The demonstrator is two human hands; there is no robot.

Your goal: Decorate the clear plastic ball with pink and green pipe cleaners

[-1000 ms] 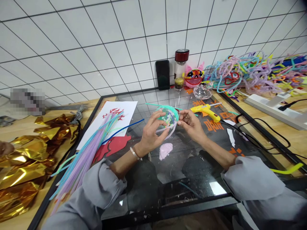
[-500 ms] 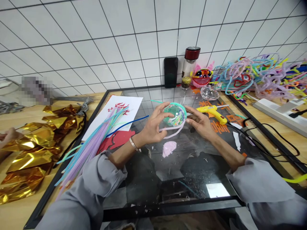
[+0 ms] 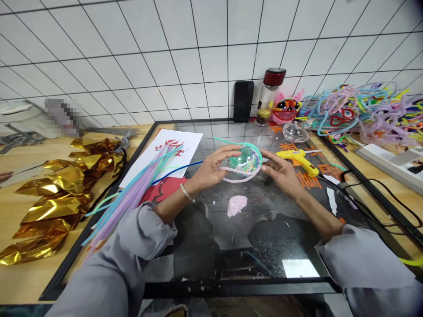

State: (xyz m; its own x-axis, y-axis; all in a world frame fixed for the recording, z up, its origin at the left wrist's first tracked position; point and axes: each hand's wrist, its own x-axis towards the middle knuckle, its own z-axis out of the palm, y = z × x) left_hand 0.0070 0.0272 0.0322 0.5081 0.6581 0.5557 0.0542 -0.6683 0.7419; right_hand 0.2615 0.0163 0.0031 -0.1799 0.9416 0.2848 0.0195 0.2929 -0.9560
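Observation:
A clear plastic ball (image 3: 245,158) with multicoloured bits inside is held above the dark glass tabletop. A mint green pipe cleaner (image 3: 258,151) curves along its upper right edge, and a lilac pipe cleaner (image 3: 240,179) loops below it. My left hand (image 3: 213,167) grips the ball from the left, its fingers over the top and the lilac strand near its thumb. On the right, my right hand (image 3: 280,172) pinches the ball's rim where the pipe cleaners run. Whether the ball is whole or a half shell I cannot tell.
A yellow glue gun (image 3: 302,160) lies right of my hands, its cord trailing right. Pipe cleaners (image 3: 132,193) and white paper (image 3: 188,141) lie left. Behind stand a phone (image 3: 243,102), a glass bottle (image 3: 267,99) and a clear dome (image 3: 295,132). Another person's hand (image 3: 5,176) shows far left.
The view has shifted slightly, so most things appear farther right. My left fingers have straightened over the ball, and the lilac loop has swung up closer beneath it. The other person's hand has drawn back left.

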